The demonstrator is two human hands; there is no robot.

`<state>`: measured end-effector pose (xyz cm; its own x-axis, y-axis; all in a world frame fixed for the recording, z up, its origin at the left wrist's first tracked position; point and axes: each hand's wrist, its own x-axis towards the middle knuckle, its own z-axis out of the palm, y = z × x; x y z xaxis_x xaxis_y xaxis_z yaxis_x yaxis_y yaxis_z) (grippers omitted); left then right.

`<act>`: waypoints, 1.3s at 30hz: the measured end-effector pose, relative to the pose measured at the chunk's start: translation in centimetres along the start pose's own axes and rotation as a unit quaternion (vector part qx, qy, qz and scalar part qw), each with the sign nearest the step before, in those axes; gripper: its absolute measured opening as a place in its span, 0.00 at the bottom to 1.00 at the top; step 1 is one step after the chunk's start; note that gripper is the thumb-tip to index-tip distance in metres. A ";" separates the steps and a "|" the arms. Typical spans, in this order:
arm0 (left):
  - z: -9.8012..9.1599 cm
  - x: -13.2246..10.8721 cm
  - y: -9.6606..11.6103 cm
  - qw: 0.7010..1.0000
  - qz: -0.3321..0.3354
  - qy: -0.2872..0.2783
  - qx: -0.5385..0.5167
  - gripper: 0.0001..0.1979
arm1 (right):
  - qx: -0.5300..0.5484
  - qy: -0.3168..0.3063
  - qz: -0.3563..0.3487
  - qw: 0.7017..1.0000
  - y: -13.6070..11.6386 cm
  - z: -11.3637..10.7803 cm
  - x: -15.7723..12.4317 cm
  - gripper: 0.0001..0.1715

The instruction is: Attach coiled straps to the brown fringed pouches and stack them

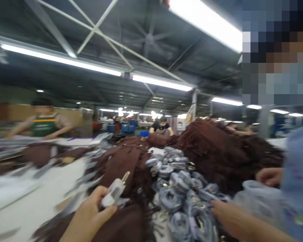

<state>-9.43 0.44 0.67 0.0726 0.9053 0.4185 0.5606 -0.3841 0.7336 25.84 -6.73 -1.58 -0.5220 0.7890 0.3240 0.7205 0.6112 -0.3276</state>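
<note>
My left hand [89, 216] is low at the left and grips a white power plug [114, 192] with brass prongs that point up and to the right. It hovers over brown fabric [121, 164]. My right hand [228, 216] reaches in from the lower right and lies on a heap of coiled grey cable bundles [176, 188]. Blur hides its fingertips, so I cannot tell whether it grips a coil.
A large mound of brown fabric [217, 151] rises behind the cables. A person in a light blue top [299, 174] stands close at the right, one hand [269, 176] on a clear plastic bag [257, 198]. Other workers stand at the white table [27, 201] and farther back.
</note>
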 end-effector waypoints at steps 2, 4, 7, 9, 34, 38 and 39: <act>-2.1 -2.8 -1.7 0.991 0.054 0.038 0.118 0.13 | 0.126 -0.006 0.011 0.992 -3.0 7.6 4.6 0.15; -2.6 -5.5 -4.2 0.970 0.116 0.023 0.211 0.18 | 0.237 -0.029 0.038 0.970 -7.2 14.7 7.7 0.17; -1.9 -9.1 -7.6 0.954 0.124 -0.005 0.272 0.20 | 0.436 0.002 0.190 0.880 -11.7 19.7 9.3 0.18; -1.2 -10.5 -8.7 0.957 0.097 -0.013 0.273 0.20 | 0.494 0.023 0.228 0.839 -12.4 19.8 9.5 0.20; -1.9 -5.7 -2.8 0.877 0.034 -0.340 0.338 0.21 | 0.525 0.017 0.288 0.801 -12.5 17.9 9.4 0.19; -1.9 -5.9 -3.1 0.883 0.027 -0.339 0.324 0.19 | 0.528 0.013 0.288 0.799 -12.5 17.9 9.5 0.19; -2.0 -6.0 -3.3 0.885 0.029 -0.336 0.321 0.18 | 0.528 0.013 0.288 0.799 -12.5 17.9 9.5 0.19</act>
<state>-13.36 -4.04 -3.22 0.4690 0.8743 -0.1251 0.8777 -0.4456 0.1766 3.69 -5.77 -10.31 -0.2240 0.9650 -0.1361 0.0432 -0.1297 -0.9906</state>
